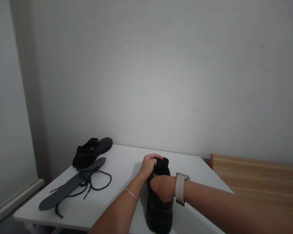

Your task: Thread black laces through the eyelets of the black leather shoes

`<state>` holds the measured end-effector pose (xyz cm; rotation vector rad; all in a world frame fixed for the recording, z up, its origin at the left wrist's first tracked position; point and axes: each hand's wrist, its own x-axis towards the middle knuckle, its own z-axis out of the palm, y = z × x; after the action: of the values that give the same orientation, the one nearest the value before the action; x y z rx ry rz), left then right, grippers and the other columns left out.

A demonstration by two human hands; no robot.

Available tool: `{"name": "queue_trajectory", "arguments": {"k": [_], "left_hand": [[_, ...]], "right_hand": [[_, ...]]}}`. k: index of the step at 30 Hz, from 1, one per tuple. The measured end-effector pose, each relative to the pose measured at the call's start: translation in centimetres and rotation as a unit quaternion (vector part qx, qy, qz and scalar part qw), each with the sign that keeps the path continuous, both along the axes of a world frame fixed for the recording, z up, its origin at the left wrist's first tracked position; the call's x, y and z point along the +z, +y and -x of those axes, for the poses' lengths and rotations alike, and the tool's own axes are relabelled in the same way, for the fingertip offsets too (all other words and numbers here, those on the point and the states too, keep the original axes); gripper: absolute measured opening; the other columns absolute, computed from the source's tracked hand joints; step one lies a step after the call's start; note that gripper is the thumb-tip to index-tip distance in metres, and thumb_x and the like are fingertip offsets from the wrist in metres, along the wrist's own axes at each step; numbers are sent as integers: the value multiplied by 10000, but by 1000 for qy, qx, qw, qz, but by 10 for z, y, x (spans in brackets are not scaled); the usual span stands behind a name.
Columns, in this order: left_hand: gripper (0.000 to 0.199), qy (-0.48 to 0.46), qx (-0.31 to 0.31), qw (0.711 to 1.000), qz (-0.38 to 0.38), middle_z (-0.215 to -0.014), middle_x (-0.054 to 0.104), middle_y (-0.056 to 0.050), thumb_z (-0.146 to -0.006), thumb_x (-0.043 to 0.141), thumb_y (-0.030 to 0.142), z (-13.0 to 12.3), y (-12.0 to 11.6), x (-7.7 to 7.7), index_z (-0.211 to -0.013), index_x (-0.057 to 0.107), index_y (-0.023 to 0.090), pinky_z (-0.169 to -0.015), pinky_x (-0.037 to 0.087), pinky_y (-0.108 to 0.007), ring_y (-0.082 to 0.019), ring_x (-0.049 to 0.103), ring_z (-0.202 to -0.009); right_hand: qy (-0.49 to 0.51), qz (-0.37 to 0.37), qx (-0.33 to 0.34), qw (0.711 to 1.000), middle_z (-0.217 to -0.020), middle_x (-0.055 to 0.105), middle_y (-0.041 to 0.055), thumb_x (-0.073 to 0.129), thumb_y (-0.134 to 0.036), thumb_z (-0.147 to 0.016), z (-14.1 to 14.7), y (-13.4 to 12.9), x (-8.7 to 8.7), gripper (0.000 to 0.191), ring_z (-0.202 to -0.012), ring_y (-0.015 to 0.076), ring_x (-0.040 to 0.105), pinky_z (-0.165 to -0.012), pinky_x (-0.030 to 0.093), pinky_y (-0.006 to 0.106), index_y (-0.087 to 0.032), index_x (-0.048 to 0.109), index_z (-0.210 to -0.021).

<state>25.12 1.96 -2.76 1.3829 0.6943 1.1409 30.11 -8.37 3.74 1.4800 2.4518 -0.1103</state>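
A black shoe [159,216] stands on the white table [124,169] with its heel towards me. My left hand [148,166] is closed on the front of the shoe's opening, by the raised tongue [161,163]. Through that opening reaches my right hand [162,187], its fingers hidden inside the shoe; whether they grip something cannot be seen. A bracelet circles my left wrist, and a watch [181,188] with a light strap is on my right. No lace shows in this shoe.
On the table's left side lie a long grey insole [54,198] and loose black shoelaces [106,185] across it. Behind them sits a second black shoe [86,156]. A grey wall rises behind the table; a wooden board [256,178] stands at right.
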Motion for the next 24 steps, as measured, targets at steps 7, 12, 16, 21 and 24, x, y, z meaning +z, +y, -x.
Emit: {"name": "queue_trajectory", "arguments": {"k": [7,12,16,21,24], "left_hand": [[385,10,21,999,-22,-673,657,-23,-495,410,68,1,-7,3,-746,695,128,-597,418,-248,-159,557,-650],[335,44,47,997,-44,-808,668,-31,-577,427,23,4,-13,7,-767,670,153,-806,461,-291,-177,589,-844],[409,107,109,978,-141,-1084,620,-73,-667,503,50,42,-30,23,-1046,586,179,-935,417,-330,-189,543,-1038],[204,366,149,854,-338,-937,634,-60,-837,426,170,138,-61,53,-949,595,184,-848,436,-326,-191,572,-916],[200,581,175,737,-297,-825,639,-59,-854,429,243,191,-69,54,-804,611,176,-739,430,-325,-212,587,-803]], "right_hand": [[-89,22,36,995,-710,728,168,579,-15,-699,-2,-12,17,179,-595,205,645,-444,370,225,-19,731,-794],[-54,40,51,996,-678,711,160,549,14,-676,-6,-12,21,206,-527,144,560,-403,301,208,-7,723,-783],[47,57,31,997,-613,671,81,529,-34,-711,-17,-8,15,186,-488,111,483,-427,323,208,-77,709,-719],[228,-64,-3,971,-701,677,44,508,-125,-840,-28,-20,14,210,-608,126,550,-583,399,236,-147,682,-724],[299,-168,-17,939,-786,681,47,479,-168,-891,-30,-34,20,211,-680,149,577,-612,417,253,-163,676,-815]]}}
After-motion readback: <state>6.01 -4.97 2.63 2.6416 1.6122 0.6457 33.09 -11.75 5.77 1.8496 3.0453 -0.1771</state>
